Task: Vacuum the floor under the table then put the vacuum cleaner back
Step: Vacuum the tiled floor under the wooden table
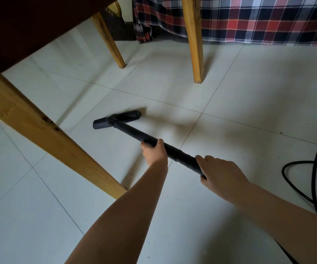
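The job looks to be in its first half: the floor (239, 96) under the table (16, 25) is being swept, and putting the machine away is still to come. The cleaner's body is out of view. Dark specks (130, 175) lie by the foot of the near left leg (39, 130), so that patch seems to need a pass.

The floor is pale, glossy square tile with thin grey joints. The table has a dark underside and square, yellow-varnished wooden legs with knots. A red, navy and white plaid cloth (258, 18) hangs to the floor at the far side. A black rubbery cable or hose (291, 180) loops at the right. The vacuum wand (132, 131) is a matte black sectioned tube. Its flat bar-shaped nozzle (100, 124) rests on the tile between the legs. The right hand (222, 174) wraps the near end and the left hand (154, 151) curls round mid-tube.
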Available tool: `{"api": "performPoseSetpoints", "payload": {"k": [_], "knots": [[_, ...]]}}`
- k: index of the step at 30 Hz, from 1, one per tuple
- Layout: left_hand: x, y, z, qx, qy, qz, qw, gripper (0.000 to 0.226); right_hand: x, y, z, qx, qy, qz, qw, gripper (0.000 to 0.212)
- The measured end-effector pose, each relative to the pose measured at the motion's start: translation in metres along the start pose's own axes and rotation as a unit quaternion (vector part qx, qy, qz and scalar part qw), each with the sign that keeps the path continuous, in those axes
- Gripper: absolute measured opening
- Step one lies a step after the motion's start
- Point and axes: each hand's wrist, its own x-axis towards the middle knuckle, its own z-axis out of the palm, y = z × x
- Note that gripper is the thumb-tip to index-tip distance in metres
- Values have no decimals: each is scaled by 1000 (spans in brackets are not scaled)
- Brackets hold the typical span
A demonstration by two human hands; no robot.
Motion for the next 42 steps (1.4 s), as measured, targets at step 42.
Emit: {"api": "performPoseSetpoints", "payload": {"k": [42], "knots": [[61, 24, -32, -16, 72, -17, 997, 46, 68, -35, 15, 40, 76, -75, 993, 40]]}}
